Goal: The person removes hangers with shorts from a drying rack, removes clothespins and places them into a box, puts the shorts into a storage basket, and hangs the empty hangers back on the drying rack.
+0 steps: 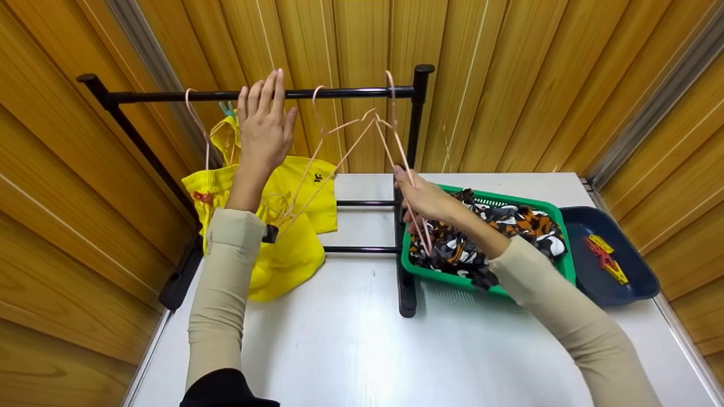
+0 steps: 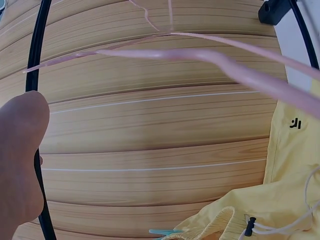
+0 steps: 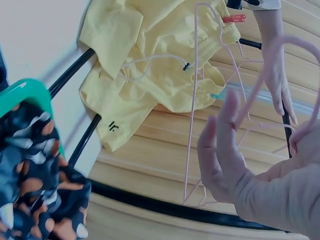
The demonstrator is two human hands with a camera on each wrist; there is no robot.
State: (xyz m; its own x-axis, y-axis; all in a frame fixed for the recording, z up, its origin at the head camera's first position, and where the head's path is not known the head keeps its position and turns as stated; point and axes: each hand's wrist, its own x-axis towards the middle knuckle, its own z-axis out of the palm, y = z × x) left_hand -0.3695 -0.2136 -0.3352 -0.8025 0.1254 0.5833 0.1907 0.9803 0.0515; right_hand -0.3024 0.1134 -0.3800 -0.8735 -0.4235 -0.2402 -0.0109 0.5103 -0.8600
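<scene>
My left hand (image 1: 263,130) lies with fingers straight over the black rail (image 1: 350,92) of a clothes rack, between two hanger hooks. My right hand (image 1: 427,199) has its fingers bent around the wires of a pink clothes hanger (image 1: 400,141), whose hook is at the rail's right end. In the right wrist view, the near end of this hanger curves past the right hand (image 3: 260,175). Another pink hanger (image 1: 334,133) hangs between the hands. Yellow shorts (image 1: 305,181) with a white drawstring hang at the left, held by a red clothespin (image 1: 202,197) and a teal clothespin (image 1: 227,108).
A green basket (image 1: 563,243) of dark patterned cloth (image 1: 512,217) stands right of the rack on the white table (image 1: 362,339). Beside it sits a dark blue tray (image 1: 639,282) with red and yellow clothespins (image 1: 605,257). Wood-look panels (image 1: 498,85) close off the back and sides.
</scene>
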